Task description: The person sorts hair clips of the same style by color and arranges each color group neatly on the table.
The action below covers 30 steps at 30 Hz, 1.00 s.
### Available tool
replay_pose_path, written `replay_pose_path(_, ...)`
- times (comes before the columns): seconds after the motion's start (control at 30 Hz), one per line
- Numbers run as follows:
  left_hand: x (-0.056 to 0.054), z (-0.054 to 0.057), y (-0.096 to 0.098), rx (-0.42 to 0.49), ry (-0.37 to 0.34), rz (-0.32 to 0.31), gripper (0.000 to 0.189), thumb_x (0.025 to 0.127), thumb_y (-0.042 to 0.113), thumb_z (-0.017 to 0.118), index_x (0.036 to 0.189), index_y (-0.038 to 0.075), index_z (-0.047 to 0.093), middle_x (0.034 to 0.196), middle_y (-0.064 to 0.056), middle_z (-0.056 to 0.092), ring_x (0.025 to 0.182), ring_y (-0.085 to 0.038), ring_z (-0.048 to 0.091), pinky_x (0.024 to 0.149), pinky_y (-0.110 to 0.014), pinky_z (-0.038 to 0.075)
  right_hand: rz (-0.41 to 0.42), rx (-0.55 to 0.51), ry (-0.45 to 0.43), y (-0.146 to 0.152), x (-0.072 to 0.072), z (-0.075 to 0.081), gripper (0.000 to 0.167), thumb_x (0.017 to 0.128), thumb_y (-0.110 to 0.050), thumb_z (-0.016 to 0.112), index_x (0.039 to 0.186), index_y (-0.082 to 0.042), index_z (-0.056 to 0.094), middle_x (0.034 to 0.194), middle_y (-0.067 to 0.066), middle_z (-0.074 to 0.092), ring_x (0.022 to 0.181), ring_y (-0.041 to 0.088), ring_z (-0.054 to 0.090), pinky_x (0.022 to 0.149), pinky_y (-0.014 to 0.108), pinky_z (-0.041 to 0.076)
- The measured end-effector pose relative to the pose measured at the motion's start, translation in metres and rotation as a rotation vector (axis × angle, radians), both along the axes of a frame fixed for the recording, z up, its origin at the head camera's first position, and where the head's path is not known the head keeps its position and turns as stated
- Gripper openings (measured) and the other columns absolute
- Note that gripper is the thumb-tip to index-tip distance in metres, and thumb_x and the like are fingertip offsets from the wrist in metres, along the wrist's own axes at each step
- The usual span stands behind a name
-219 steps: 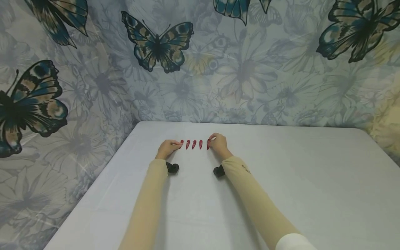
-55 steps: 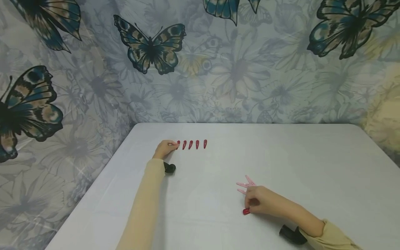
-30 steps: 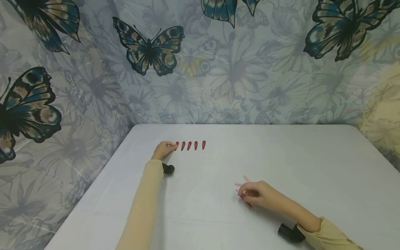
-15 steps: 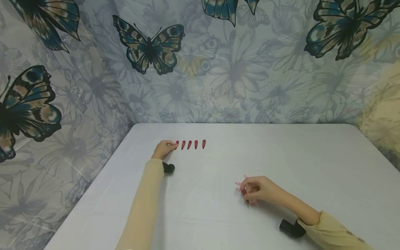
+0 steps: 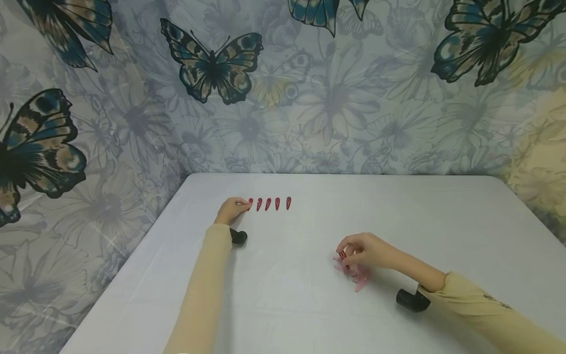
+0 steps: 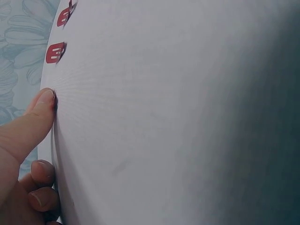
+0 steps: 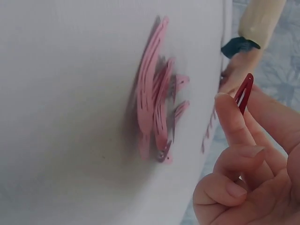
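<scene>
Several red snap hair clips (image 5: 277,203) lie in a spaced row near the far edge of the white table. My left hand (image 5: 231,210) is at the left end of that row, thumb and finger pinching the leftmost red hair clip (image 5: 250,201), which the thumb mostly covers in the left wrist view. Farther right and nearer to me, my right hand (image 5: 370,250) pinches another red hair clip (image 7: 245,99) between thumb and index finger, raised off the table. Just below it lies a loose pile of pink hair clips (image 7: 146,89), partly behind the fingers in the head view.
The white table (image 5: 283,305) reaches back to a wall covering (image 5: 340,108) printed with flowers and butterflies. Dark wrist cameras (image 5: 413,300) stick out from both sleeves.
My right hand has left the row's right end, come to the pink pile and taken a red hair clip. Lately it rises and moves away, uncovering more pink clips. My left hand stays in place.
</scene>
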<state>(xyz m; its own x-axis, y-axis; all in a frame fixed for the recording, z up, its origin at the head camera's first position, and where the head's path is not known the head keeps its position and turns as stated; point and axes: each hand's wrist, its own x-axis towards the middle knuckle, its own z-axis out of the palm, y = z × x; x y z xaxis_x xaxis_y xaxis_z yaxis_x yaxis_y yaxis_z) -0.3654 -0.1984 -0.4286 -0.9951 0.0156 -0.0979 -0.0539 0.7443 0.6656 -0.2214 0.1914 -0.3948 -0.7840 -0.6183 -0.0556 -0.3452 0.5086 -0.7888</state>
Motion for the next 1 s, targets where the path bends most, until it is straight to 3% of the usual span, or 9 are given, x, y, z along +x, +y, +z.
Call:
replay_pose_path(0.33, 0.000, 0.000, -0.001, -0.019, -0.002, 0.009, 0.033, 0.094, 0.026, 0.065, 0.113, -0.001, 0.069, 0.135, -0.021, 0.058, 0.129, -0.039, 0.051, 0.110, -0.050, 0.038, 0.012, 0.023, 0.035, -0.015, -0.019, 0.008, 0.025, 0.084, -0.007, 0.072, 0.106, 0.003, 0.067, 0.074, 0.005, 0.067, 0.058, 0.002, 0.043, 0.055, 0.018, 0.037)
replay_pose_path(0.57, -0.001, 0.000, -0.001, -0.015, -0.003, 0.009, 0.033, 0.094, 0.025, 0.065, 0.113, -0.001, 0.069, 0.135, -0.022, 0.059, 0.128, -0.038, 0.051, 0.110, -0.050, 0.038, -0.004, 0.023, 0.057, -0.025, -0.040, 0.010, 0.026, 0.084, -0.004, 0.071, 0.108, 0.006, 0.066, 0.076, 0.010, 0.070, 0.060, 0.008, 0.049, 0.056, 0.020, 0.040)
replay_pose_path(0.73, -0.002, -0.001, -0.001, -0.014, 0.000, 0.008, 0.032, 0.094, 0.025, 0.065, 0.112, -0.001, 0.070, 0.134, -0.021, 0.059, 0.127, -0.038, 0.052, 0.109, -0.050, 0.038, -0.051, 0.016, 0.077, -0.033, -0.058, 0.012, 0.028, 0.084, -0.003, 0.071, 0.110, 0.007, 0.065, 0.077, 0.013, 0.071, 0.067, 0.018, 0.059, 0.061, 0.022, 0.045)
replay_pose_path(1.0, -0.001, 0.000, 0.000, -0.015, 0.002, 0.008, 0.032, 0.094, 0.025, 0.065, 0.112, -0.001, 0.070, 0.134, -0.021, 0.060, 0.128, -0.038, 0.052, 0.110, -0.050, 0.038, -0.122, 0.042, 0.124, -0.051, -0.079, 0.017, 0.035, 0.087, -0.005, 0.070, 0.118, 0.008, 0.063, 0.081, 0.016, 0.072, 0.074, 0.017, 0.064, 0.067, 0.026, 0.046)
